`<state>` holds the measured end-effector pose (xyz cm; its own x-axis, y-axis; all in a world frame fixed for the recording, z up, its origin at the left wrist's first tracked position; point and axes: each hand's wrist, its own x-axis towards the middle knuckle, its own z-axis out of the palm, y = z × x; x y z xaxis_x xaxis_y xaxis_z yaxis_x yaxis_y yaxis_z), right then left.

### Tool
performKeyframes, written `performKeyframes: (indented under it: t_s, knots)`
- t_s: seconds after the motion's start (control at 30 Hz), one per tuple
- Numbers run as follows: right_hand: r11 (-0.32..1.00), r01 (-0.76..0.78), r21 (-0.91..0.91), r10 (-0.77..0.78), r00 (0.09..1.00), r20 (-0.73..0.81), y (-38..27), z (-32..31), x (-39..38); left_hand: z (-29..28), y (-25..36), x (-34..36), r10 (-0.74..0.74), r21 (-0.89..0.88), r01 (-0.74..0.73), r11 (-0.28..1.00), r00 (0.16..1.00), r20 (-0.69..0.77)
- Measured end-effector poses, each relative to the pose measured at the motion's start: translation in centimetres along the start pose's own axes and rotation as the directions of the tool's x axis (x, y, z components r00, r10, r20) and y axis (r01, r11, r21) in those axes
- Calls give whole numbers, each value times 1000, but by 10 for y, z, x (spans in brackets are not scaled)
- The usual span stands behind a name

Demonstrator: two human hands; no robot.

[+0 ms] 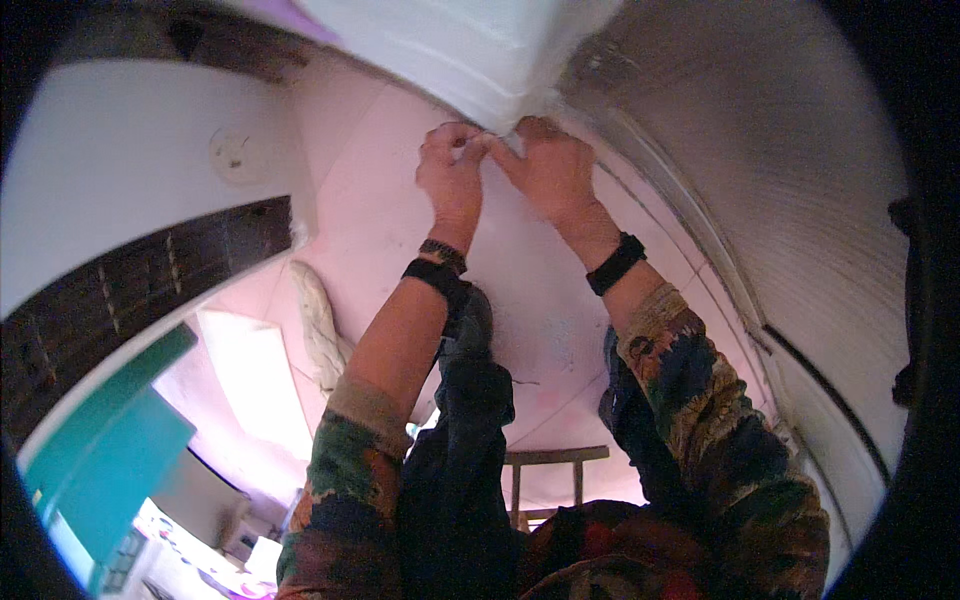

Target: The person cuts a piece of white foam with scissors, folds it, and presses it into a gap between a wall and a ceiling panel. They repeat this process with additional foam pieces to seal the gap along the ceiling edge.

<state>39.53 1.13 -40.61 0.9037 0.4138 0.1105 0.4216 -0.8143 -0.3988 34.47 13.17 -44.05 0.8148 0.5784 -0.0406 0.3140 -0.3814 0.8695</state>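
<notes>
My left hand and my right hand meet at the near corner of a large white, smooth-sided thing; its kind is unclear. The left fingers curl into a pinch, and a thin dark line shows at their tips. Thumb and fingers of the right hand close together right beside it, against the white corner. What lies between the fingertips is too small and blurred to make out. Both wrists carry dark bands, and the sleeves are camouflage-patterned.
Pale pink floor lies below my hands and legs. A ribbed grey wall curves along the right. At the left are a white wall with a dark tiled band, a beige cloth roll and a teal panel. A wooden frame stands between my legs.
</notes>
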Motion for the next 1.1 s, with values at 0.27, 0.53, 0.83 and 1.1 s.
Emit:
performKeyframes:
  t_s: [0.27, 0.53, 0.83, 1.1]
  knots:
    - [996, -24, -84, 35, 991, 126, -4, -5, 3, -1, 10, -1, 25, 250, -22, 968, 1000, -12]
    - [995, -19, -96, 19, 1000, -9, -7, -4, 2, -14, 10, 7, -77, 98, 92, 991, 986, -145]
    - [997, -41, -68, 48, 994, 100, -8, -6, 3, -12, 13, -30, -308, -415, 377, 828, 924, 226]
    - [908, -58, 416, -36, 976, 214, 12, 8, 0, -18, 2, -28, -376, -652, 589, 477, 807, 454]
